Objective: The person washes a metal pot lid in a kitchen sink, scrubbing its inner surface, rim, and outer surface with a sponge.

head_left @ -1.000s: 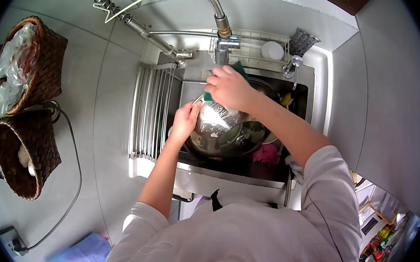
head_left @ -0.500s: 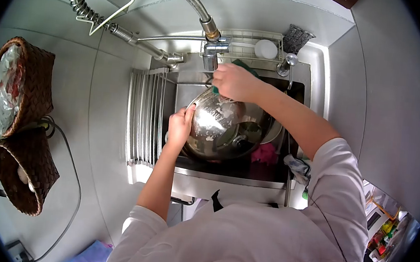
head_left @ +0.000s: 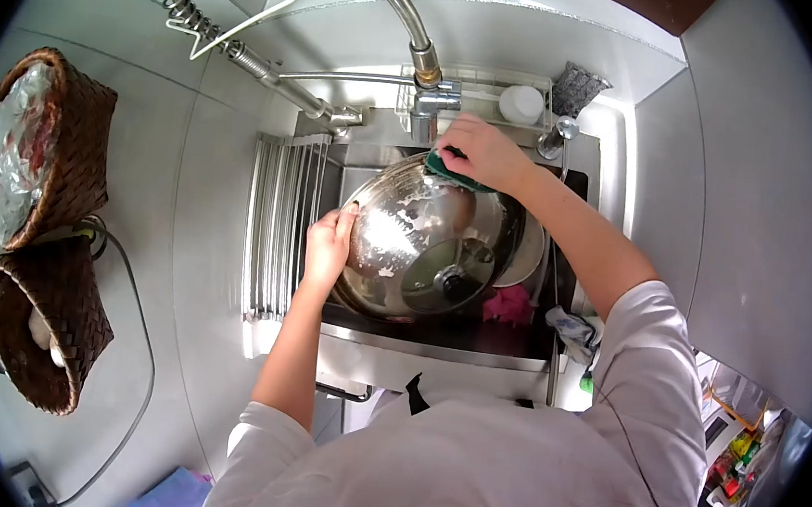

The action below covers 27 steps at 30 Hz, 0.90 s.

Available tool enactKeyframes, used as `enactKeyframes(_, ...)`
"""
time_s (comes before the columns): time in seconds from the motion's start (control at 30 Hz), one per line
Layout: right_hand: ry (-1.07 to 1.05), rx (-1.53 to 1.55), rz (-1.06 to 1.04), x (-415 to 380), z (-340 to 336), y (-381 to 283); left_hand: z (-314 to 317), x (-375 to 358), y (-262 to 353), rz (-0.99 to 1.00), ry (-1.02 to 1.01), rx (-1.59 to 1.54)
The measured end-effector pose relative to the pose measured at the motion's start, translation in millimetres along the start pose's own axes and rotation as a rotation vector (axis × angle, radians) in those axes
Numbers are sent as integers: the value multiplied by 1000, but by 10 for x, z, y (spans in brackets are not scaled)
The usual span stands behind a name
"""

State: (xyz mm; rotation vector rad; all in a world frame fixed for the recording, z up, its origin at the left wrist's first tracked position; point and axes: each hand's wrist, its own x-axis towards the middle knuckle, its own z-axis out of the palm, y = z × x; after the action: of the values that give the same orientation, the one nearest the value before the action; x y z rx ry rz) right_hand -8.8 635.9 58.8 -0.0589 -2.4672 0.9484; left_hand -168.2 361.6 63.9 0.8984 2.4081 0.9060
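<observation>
A large, shiny domed pot lid (head_left: 392, 252) with a black knob and patches of white suds is tilted over the sink. Its left rim is gripped by my left hand (head_left: 331, 237), thumb on the upper face, other fingers mostly hidden. My right hand (head_left: 483, 151) is closed on a green scouring pad (head_left: 454, 173), which lies against the lid's far upper edge. Below the faucet head (head_left: 423, 125), the lid covers much of the sink basin (head_left: 359, 180). To its right, a pink cloth (head_left: 508, 304) and a pale round dish (head_left: 524, 256) show partly.
A slatted metal drying rack (head_left: 283, 228) spans the sink's left side. Behind the sink stand a wire rack (head_left: 484, 77) with a white bowl (head_left: 520, 104) and a soap dispenser (head_left: 558, 136). Two woven baskets (head_left: 82, 148) are on the left counter; a rag (head_left: 573, 331) hangs at right.
The lid has tilted so its knob and clear centre show more. My left hand has shifted slightly left and down; my right hand and pad have moved right along the edge.
</observation>
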Motion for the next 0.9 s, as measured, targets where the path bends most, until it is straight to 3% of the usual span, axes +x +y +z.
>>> enactKeyframes(0.2, 245, -156, -73, 147, -57, -485, -697, -19, 269, 66, -40, -57)
enactKeyframes(0.23, 228, -165, 36, 160, -42, -557, -804, -20, 312, 79, -51, -78)
enactKeyframes(0.33, 141, 17, 61, 69, -2, -681, -1017, -21, 312, 83, -111, -96)
enactKeyframes(0.5, 304, -74, -143, 21, 118, -932, -1205, -86, 307, 94, -171, -84)
enactKeyframes(0.8, 191, -172, -215, 218, -210, -1401, -1496, -193, 737, 114, -175, 45)
enactKeyframes(0.9, 112, -289, -287, 406, -329, -1670, -1518, -227, 1052, 234, -209, 138)
